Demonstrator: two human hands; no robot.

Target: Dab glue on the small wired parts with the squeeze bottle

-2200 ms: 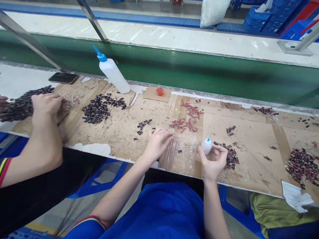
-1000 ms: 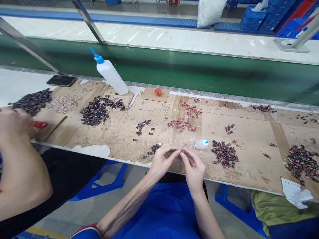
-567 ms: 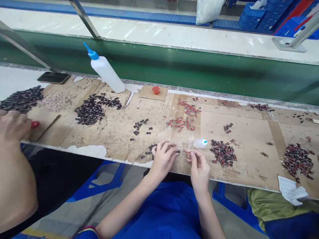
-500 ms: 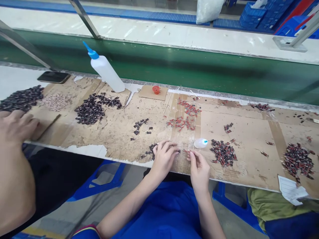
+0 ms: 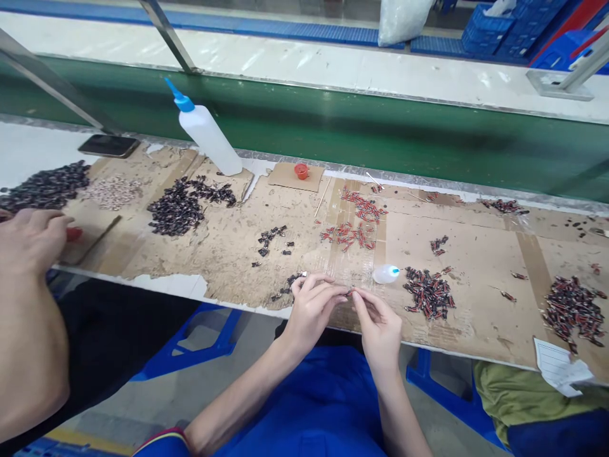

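Note:
Near the table's front edge, my left hand (image 5: pixel 314 304) pinches a small black part, mostly hidden by the fingertips. Its fingertips meet those of my right hand (image 5: pixel 378 320), which pinches a small red part (image 5: pixel 351 292). A few black parts (image 5: pixel 287 289) lie just left of my left hand. Beyond the hands are loose red parts (image 5: pixel 348 235) on the cardboard (image 5: pixel 304 216). A small white bottle with a blue tip (image 5: pixel 386 274) lies behind my right hand, beside a pile of red-and-black pieces (image 5: pixel 431 293).
A co-worker's hand (image 5: pixel 33 241) is at the far left, near a black pile (image 5: pixel 47 184). A tall white bottle (image 5: pixel 212 139), a phone (image 5: pixel 108 146) and a red cup (image 5: pixel 301 171) stand or lie along the back. Another pile (image 5: pixel 573 311) is at the right.
My two hands have come together, and the red part now meets the black part between the fingertips. The co-worker's hand has shifted, with something red now showing beside it.

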